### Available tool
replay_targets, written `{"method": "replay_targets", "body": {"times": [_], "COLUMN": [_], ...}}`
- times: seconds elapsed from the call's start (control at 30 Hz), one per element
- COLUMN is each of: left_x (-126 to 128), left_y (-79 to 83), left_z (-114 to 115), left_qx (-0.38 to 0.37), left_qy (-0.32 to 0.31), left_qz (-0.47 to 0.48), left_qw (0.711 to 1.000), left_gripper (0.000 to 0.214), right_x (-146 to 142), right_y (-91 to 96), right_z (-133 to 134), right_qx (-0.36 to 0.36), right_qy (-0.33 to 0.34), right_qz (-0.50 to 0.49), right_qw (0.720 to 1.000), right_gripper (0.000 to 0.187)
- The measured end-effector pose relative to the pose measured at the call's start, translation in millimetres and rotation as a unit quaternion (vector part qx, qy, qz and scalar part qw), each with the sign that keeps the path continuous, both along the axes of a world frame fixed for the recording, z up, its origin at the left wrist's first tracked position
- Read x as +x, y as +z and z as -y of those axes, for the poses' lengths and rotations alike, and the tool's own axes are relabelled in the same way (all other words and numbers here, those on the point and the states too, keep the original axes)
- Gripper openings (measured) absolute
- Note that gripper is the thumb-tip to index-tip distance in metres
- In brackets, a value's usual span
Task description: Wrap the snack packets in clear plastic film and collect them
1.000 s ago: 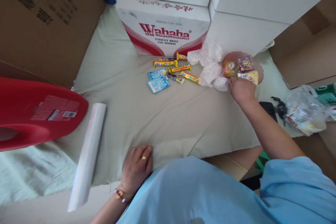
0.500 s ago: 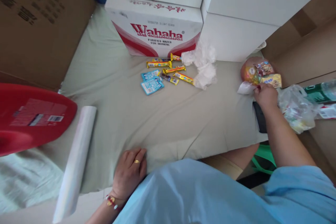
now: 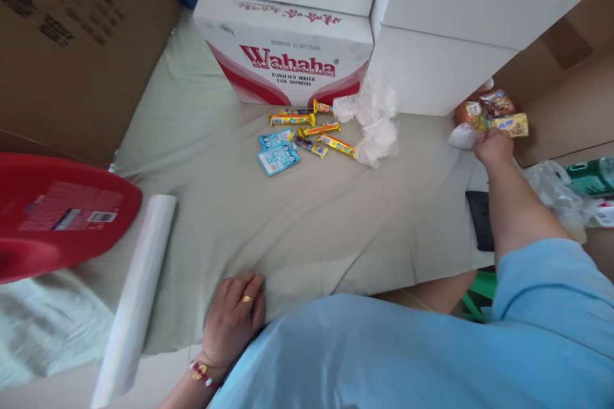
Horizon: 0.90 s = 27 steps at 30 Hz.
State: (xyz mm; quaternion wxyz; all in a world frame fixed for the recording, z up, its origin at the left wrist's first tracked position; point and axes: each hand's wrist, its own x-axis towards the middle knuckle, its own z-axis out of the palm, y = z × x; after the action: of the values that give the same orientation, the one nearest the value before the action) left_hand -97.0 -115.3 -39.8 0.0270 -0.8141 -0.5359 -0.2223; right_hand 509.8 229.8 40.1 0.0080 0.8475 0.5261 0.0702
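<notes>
The right hand (image 3: 494,146) is curling well right of the Wahaha carton (image 3: 288,64); what it's gripping, I can't tell. The yellow snack packet (image 3: 512,125) is lying just beyond, long axis running left-right; the left hand (image 3: 234,312) is resting loose, farther off.

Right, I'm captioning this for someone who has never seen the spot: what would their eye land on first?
Probably the white carton with big red Wahaha lettering, standing at the back of the pale cloth. Next, likely the glossy red plastic object at the left edge, then the yellow wrapped sticks and blue packets before the carton. Toward the right edge, the right hand is at some colourful wrapped snacks.
</notes>
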Motion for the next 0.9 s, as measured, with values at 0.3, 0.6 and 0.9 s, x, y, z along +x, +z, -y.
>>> {"method": "replay_targets", "body": {"times": [0.3, 0.6, 0.9], "left_x": [0.6, 10.0, 80.6], "left_y": [0.9, 14.5, 20.0], "left_z": [-1.0, -11.2, -125.4], "left_qx": [0.0, -0.134, -0.438], "left_qy": [0.001, 0.042, -0.006], "left_qz": [0.007, 0.258, 0.651], "left_qw": [1.0, 0.956, 0.62], "left_gripper": [0.021, 0.015, 0.065], "right_x": [-34.5, -142.7, -307.0], "right_y": [-33.3, -51.3, -57.0], "right_z": [26.8, 96.8, 210.6], "right_qx": [0.052, 0.085, -0.038], "right_qy": [0.083, 0.063, 0.037], "right_qz": [-0.07, -0.59, -0.895], "right_qw": [0.993, 0.801, 0.443], "right_gripper": [0.047, 0.021, 0.046]}}
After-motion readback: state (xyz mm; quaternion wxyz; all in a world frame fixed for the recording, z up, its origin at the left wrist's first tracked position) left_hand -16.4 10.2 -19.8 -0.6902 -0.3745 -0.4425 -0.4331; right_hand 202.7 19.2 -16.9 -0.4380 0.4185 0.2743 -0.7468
